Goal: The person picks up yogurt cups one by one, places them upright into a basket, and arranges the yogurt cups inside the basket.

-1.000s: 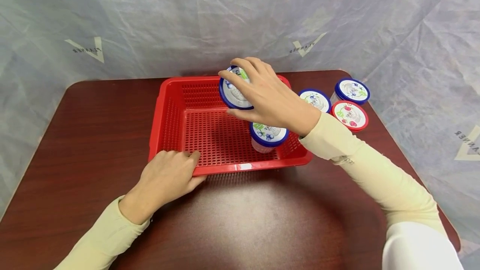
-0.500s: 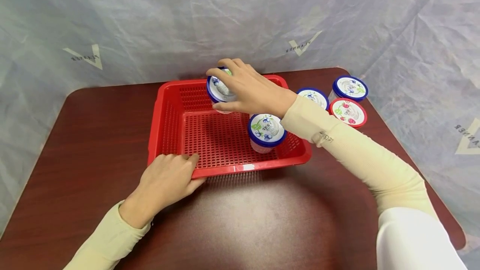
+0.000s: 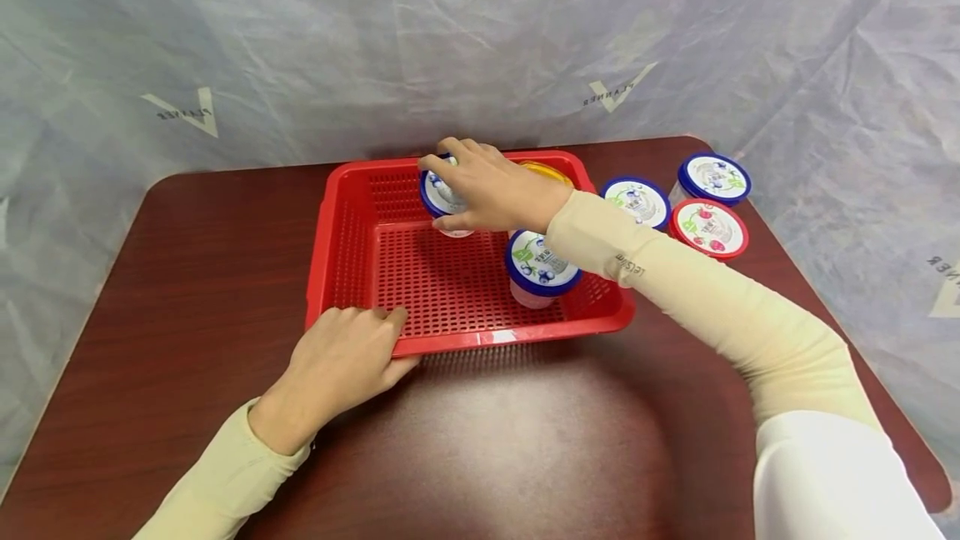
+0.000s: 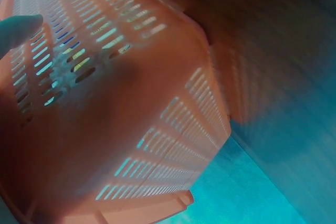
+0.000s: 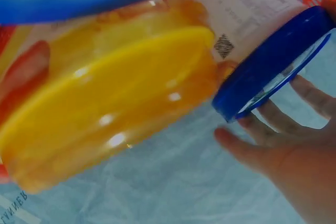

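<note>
My left hand [image 3: 341, 365] grips the near rim of a red plastic basket [image 3: 453, 344] at its left corner, thumb below. My right hand [image 3: 498, 186] holds a blue-lidded tub [image 3: 444, 194] at its lid, inside the basket by the back wall. In the right wrist view, the fingertips [image 5: 252, 124] are at the edge of that lid, and the tub [image 5: 262, 19] leans in the picture. Another blue-lidded tub [image 3: 542, 269] with blueberries on its lid stands in the basket's near right. Behind my right wrist shows the rim of a yellow-lidded tub [image 3: 551, 171], largely hidden.
Right of the basket, on the brown table [image 3: 480, 457], stand a blue-lidded tub [image 3: 637, 202], another blue-lidded tub [image 3: 716, 177] farther back and a red-lidded tub [image 3: 708, 227]. A grey printed sheet [image 3: 337, 48] hangs behind the table.
My right hand has carried the blue-lidded tub left and then lower into the back of the basket. The yellow-lidded tub's rim has come into sight. My left hand keeps its grip.
</note>
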Demonstrator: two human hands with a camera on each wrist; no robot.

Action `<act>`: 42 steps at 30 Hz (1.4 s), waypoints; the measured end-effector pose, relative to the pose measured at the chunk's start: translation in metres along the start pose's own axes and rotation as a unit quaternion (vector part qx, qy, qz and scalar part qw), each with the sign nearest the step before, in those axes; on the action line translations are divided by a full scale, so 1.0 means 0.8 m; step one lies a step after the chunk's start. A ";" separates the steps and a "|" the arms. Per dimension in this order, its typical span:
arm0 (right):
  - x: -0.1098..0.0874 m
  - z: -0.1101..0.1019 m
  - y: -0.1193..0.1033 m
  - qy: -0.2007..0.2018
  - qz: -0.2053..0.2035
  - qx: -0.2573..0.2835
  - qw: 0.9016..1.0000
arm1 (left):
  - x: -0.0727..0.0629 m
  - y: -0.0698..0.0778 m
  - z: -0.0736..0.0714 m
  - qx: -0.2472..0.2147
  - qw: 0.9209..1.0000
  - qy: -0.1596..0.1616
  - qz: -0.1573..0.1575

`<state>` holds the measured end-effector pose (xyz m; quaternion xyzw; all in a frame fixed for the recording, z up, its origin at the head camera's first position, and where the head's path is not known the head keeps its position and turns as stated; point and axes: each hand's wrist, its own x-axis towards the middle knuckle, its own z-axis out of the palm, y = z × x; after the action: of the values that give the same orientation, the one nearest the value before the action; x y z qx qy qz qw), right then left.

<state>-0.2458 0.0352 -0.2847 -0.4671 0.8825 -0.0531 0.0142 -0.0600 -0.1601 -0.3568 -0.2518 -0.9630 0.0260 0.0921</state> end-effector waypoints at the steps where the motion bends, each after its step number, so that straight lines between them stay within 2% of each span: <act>1: 0.001 0.002 0.001 -0.003 0.002 -0.008 1.000 | 0.000 0.000 0.000 -0.001 1.000 -0.001 0.000; 4: 0.001 0.006 0.001 -0.008 0.003 -0.021 1.000 | 0.001 0.001 -0.001 -0.005 1.000 -0.002 -0.002; 11: -0.002 0.019 0.007 -0.035 0.022 -0.009 0.999 | 0.001 0.001 -0.002 -0.007 1.000 -0.008 -0.002; 17: -0.002 0.031 0.008 -0.054 0.016 -0.045 0.997 | 0.000 0.001 -0.002 -0.001 1.000 -0.010 -0.002; 24: -0.016 0.030 0.007 -0.018 0.005 -0.078 0.997 | 0.001 0.001 -0.001 -0.009 1.000 -0.007 -0.001; 33: -0.066 0.006 0.005 0.051 -0.003 -0.070 0.996 | 0.002 0.002 -0.002 -0.013 1.000 0.002 0.000; 42: -0.103 0.000 0.000 0.094 -0.020 -0.061 0.993 | 0.002 0.001 -0.001 -0.018 1.000 -0.005 -0.003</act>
<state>-0.1992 0.1031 -0.2867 -0.4774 0.8720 -0.0432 -0.0988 -0.0613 -0.1587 -0.3561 -0.2500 -0.9647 0.0092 0.0828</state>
